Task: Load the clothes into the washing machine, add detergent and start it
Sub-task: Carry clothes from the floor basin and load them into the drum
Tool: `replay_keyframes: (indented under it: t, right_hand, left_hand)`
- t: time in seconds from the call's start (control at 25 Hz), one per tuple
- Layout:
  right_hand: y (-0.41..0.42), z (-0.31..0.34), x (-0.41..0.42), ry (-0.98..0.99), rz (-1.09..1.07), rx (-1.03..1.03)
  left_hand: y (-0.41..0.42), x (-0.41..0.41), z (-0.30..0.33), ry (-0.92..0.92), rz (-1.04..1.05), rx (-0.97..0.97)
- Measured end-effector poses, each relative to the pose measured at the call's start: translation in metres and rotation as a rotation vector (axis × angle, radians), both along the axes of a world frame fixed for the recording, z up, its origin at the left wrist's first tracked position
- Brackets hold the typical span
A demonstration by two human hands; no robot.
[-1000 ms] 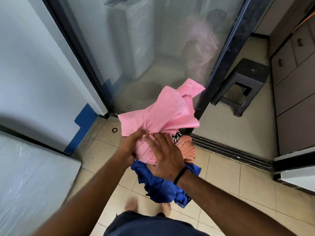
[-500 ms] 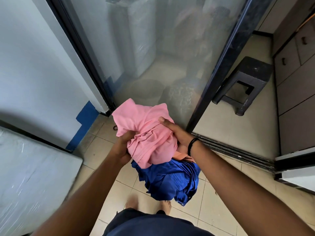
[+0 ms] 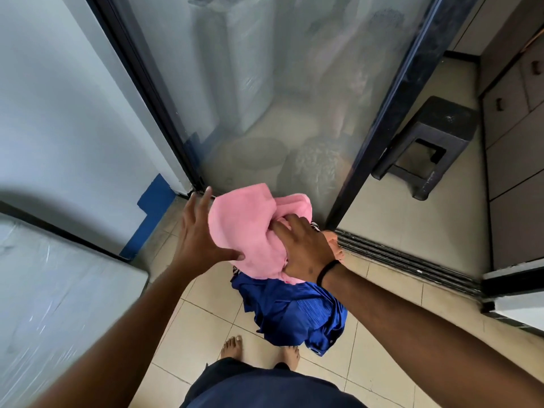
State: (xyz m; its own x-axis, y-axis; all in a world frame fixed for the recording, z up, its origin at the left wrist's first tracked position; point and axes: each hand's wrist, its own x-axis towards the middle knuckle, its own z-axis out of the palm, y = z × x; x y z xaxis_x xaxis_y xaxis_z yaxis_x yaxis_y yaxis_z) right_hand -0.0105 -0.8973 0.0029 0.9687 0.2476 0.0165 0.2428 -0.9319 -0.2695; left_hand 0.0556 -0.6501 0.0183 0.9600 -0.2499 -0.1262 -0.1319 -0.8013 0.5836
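Tiled floor [image 3: 206, 328], one stool [image 3: 426, 145], right hand [image 3: 306, 248] clutching pink garment [image 3: 244, 231], left hand [image 3: 197, 237] spread

Frosted glass door [image 3: 265, 98] blurs the shapes behind it beyond telling. The right hand [image 3: 306, 250] hides part of the pink garment [image 3: 244, 231]; its fingertips sink into folds.

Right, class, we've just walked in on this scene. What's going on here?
A person stands barefoot before a closed frosted glass sliding door, carrying a bundle of clothes. The right hand grips the pink garment on top, with a blue garment hanging beneath. The left hand is open, fingers spread, beside the bundle. Nothing is loaded yet.
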Motion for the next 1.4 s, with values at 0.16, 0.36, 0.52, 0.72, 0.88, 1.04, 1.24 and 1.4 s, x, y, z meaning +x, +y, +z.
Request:
replay_keyframes:
  t: [0.16, 0.36, 0.52, 0.72, 0.88, 1.04, 1.24, 1.4]
  right_hand:
    - [-0.003, 0.011, -0.002, -0.167, 0.345, -0.204]
    - [0.003, 0.019, 0.001, -0.329, 0.429, -0.164]
    - [0.013, 0.017, 0.001, -0.337, 0.435, -0.106]
    - [0.029, 0.035, 0.032, 0.010, 0.184, 0.097]
    - [0.046, 0.057, 0.069, 0.588, -0.288, 0.922]
    - [0.112, 0.048, 0.091, 0.845, -0.494, 1.186]
    - [0.200, 0.032, 0.101, 1.033, -0.596, 1.264]
    - [0.281, 0.025, 0.111, 1.164, -0.451, 1.196]
  left_hand:
    - [-0.026, 0.009, 0.024, -0.098, -0.451, 0.287]
    - [-0.045, -0.013, 0.015, -0.086, -0.421, 0.192]
    - [-0.034, -0.026, 0.010, -0.221, -0.283, 0.146]
    - [0.000, -0.019, 0.022, -0.327, -0.147, 0.087]
    - [0.051, -0.015, 0.029, -0.360, 0.134, 0.013]
    - [0.112, -0.012, 0.043, -0.337, 0.427, -0.185]
    - [0.172, -0.017, 0.057, -0.239, 0.638, -0.467]
    - [0.234, -0.020, 0.062, -0.144, 0.875, -0.613]
